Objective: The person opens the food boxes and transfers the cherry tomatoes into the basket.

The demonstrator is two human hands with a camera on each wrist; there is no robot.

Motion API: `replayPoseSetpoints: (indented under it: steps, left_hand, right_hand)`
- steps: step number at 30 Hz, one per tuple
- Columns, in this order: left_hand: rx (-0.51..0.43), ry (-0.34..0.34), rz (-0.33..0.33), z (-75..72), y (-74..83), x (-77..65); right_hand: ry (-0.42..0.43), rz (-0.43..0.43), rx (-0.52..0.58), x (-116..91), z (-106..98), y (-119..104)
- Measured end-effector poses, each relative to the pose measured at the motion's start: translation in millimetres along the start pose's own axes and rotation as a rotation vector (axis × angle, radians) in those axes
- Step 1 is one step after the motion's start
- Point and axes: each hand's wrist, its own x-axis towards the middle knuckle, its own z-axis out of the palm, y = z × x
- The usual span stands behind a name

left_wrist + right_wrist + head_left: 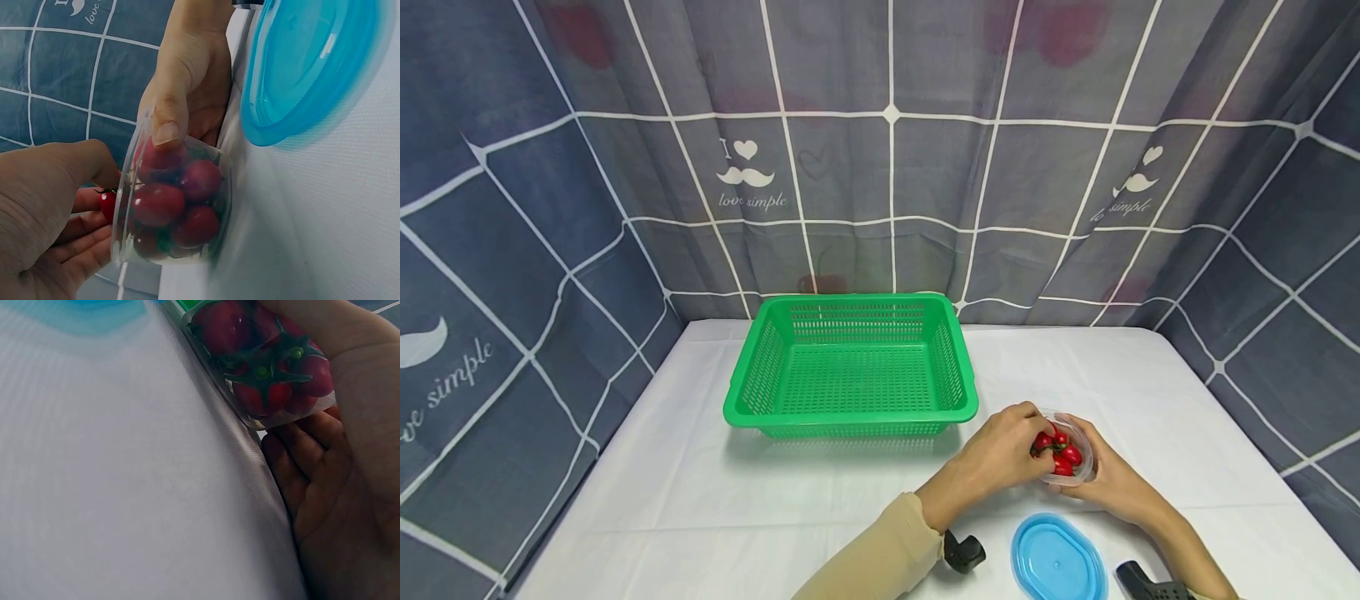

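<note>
My right hand point(1108, 479) grips a small clear plastic container point(1081, 433) from its right side, the thumb on its wall. Red cherry tomatoes point(1071, 456) with green stems fill the container. From the left my left hand point(1007, 450) reaches over the rim, and in the left wrist view its curled fingers hold one cherry tomato point(108, 205) at the container's mouth. The right wrist view shows the right fingers beneath the container, with several tomatoes seen through the wall. A blue lid point(1058, 557) lies on the table just in front of the container.
A green perforated basket point(850, 417) stands at the back middle of the white-covered table point(700, 508), left of the hands, with nothing in it. A grey checked curtain point(940, 175) encloses the back and sides.
</note>
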Motion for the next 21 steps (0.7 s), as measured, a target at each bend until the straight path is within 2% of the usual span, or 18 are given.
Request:
replayPoseSetpoints:
  steps: [4, 9, 15, 21]
  left_hand:
    - [-0.033, 0.006, 0.0, -3.0, 0.8, 0.3]
    - [-0.062, 0.041, 0.035, -9.2, 4.0, 0.3]
    - [-0.086, 0.091, 0.074, -27.1, 9.5, -0.5]
    - [-0.118, 0.122, 0.055, -45.4, 10.3, -1.3]
  right_hand:
    - [-0.003, 0.003, 0.007, -0.4, -0.2, -1.5]
    - [-0.007, -0.005, -0.018, -0.8, -1.2, -1.1]
    - [0.004, -0.017, -0.037, 0.6, -0.9, 1.3]
    - [0.012, -0.004, -0.052, 0.4, -0.1, 1.7]
